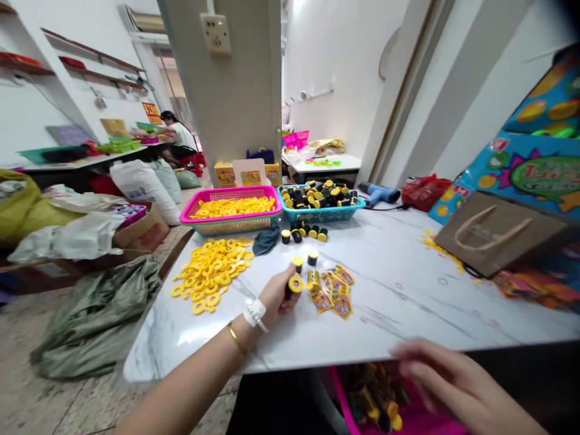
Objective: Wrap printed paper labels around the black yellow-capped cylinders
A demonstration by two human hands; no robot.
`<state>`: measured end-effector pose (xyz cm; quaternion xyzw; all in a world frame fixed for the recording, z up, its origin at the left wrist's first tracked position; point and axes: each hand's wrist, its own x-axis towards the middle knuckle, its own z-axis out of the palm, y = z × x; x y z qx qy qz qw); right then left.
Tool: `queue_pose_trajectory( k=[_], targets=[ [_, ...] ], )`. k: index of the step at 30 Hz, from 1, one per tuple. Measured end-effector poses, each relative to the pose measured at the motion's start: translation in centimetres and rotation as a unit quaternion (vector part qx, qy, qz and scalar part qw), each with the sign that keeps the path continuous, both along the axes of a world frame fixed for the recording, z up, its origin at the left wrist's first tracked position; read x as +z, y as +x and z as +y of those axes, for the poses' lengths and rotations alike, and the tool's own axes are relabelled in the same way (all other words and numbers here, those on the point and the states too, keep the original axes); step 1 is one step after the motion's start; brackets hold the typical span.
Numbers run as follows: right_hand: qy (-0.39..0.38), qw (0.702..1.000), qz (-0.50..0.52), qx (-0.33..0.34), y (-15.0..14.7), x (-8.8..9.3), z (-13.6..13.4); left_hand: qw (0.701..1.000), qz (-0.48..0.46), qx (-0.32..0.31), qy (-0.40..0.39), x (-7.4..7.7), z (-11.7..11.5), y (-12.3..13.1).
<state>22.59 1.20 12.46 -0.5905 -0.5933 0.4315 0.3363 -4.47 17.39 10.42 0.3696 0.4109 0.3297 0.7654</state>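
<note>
The left hand rests over the middle of the white marble-patterned worktop, its grip narrow and closed round a short black cylinder with a yellow ring at its end. Two upright black cylinders with yellow tops stand just beyond the hand at 12 to 1 o'clock. A small pile of printed labels lies just beside it at 3 o'clock, and a heap of loose yellow rings lies well apart at 9 o'clock.

The right hand is blurred beyond the worktop's near edge, its grip wide, with the fingers spread and nothing visible in them. Below and to its left at about 8 o'clock is a pink bin holding more black-and-yellow cylinders.

Farther along the worktop, at 11 o'clock from the left hand, stands a pink basket of yellow rings. At 12 o'clock, a teal basket is filled with cylinders, and a dark cloth lies near it. A blue heat gun, a red plastic bag and a brown paper bag sit toward 2 o'clock. A seated co-worker works at a far table.
</note>
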Motion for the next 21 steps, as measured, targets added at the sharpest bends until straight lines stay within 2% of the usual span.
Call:
queue_pose_trajectory(
  k=[4,7,9,11,14,18,21],
  targets=[
    [-0.007,0.978,0.166,0.127,-6.0,0.9,9.8,0.995,-0.04,-0.09,-0.001,1.5,-0.8,1.4],
    [-0.02,0.961,0.231,0.151,-10.0,0.2,14.0,0.999,-0.017,-0.046,0.014,1.6,-0.6,1.6],
    [-0.034,0.956,0.255,0.139,-11.3,-0.6,15.0,0.998,0.008,0.019,0.054,1.1,-0.5,1.4],
    [-0.064,0.947,0.278,0.145,-11.7,-1.0,15.1,0.993,0.02,0.054,0.102,0.6,-0.6,1.1],
    [-0.112,0.933,0.283,0.193,-11.8,-0.4,14.7,0.991,0.007,0.032,0.129,0.0,-1.0,0.7],
    [-0.097,0.96,0.198,0.176,-13.0,0.5,14.5,0.992,0.027,0.025,0.118,-0.8,-0.9,0.4],
    [-0.068,0.975,0.154,0.147,-14.3,-0.6,14.6,0.993,0.039,0.058,0.095,-2.1,-0.2,0.5]
  ],
)
